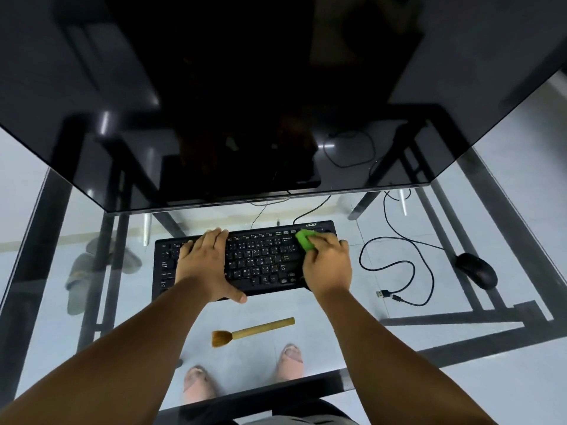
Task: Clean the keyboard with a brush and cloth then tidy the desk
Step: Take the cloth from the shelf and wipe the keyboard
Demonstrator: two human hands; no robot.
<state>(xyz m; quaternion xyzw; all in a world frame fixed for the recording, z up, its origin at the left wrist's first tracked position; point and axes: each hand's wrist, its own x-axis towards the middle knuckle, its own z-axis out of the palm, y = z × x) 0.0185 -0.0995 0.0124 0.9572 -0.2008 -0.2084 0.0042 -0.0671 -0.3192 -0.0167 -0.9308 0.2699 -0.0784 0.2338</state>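
Two hands on the keyboard (245,259), which lies on the glass counter (383,302) just in front of the dark monitor (245,102). Right hand (328,265) has its grip clamped on a green cloth (304,239), fingers curled over it; cloth pressed onto the keys at the keyboard's far right corner, poking out past the fingertips toward the monitor. Left hand (205,265) lies flat, fingers straight, palm down on the left half of the keys, thumb hooked over the near edge; it holds nothing.

Brush (253,329) lies on the counter between the forearms, near side of the keyboard, apart from both hands: bristles left, wooden handle pointing right.

No containers in view.

Right of the keyboard: a loose black cable (399,268) in loops, its plug end near the right wrist, then a black mouse (477,269) well apart. Bare glass left of the keyboard. Bare feet and slippers show through the glass on the floor.
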